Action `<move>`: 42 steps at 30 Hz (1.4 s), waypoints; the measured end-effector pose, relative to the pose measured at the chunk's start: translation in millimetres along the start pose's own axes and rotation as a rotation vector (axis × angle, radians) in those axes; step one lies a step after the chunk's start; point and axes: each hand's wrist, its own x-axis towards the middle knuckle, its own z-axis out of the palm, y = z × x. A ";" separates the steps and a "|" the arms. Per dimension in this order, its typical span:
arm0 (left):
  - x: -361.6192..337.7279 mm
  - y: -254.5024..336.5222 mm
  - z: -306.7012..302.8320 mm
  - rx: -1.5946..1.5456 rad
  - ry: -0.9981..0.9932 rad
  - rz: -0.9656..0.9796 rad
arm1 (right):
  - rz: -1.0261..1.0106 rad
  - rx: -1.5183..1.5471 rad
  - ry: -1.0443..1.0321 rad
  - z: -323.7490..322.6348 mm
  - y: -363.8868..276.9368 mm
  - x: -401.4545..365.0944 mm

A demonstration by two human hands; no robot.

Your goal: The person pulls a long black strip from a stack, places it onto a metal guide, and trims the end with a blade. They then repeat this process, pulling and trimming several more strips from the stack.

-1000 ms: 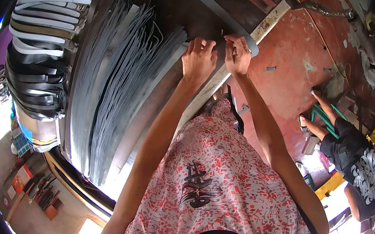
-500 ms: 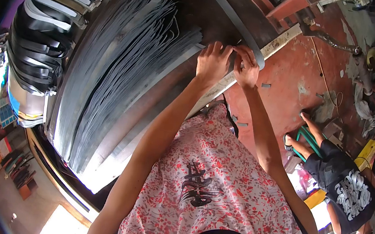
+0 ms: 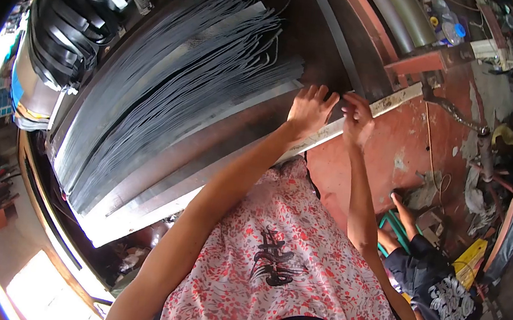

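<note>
A long dark grey strip (image 3: 334, 30) lies across the dark tabletop (image 3: 307, 23) and runs down to the edge near both hands. My left hand (image 3: 310, 112) is at the pale table edge (image 3: 396, 100), its fingers bent and drawn together; what is under the fingertips is hidden. Just to its right, my right hand (image 3: 357, 122) is raised beside the end of the strip. Its fingers are curved and apart, with no object visible between them. To the left of my hands lies a broad bundle of thin grey strips (image 3: 170, 81), spread along the table.
Black and white straps (image 3: 72, 25) hang in loops at upper left. A metal roller (image 3: 406, 16) and a red metal frame (image 3: 422, 62) stand at upper right. On the right, a person in a black shirt (image 3: 449, 302) sits low over the red floor (image 3: 386, 156).
The strip's end, curled beside my right hand before, now lies straighter on the table. My right hand has opened its fingers somewhat. The view has shifted, bringing more of the roller into sight.
</note>
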 end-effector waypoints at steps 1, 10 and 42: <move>0.3 0.3 -0.8 -0.028 -0.025 -0.002 | 0.246 0.056 0.017 -8.3 -6.6 2.7; -13.9 -0.1 -51.4 -0.173 0.009 -0.029 | 0.051 0.157 -0.157 -1.1 -77.3 125.8; -88.9 -102.8 -172.0 -0.036 0.249 -0.483 | -0.916 -0.619 -0.742 85.4 -79.0 201.9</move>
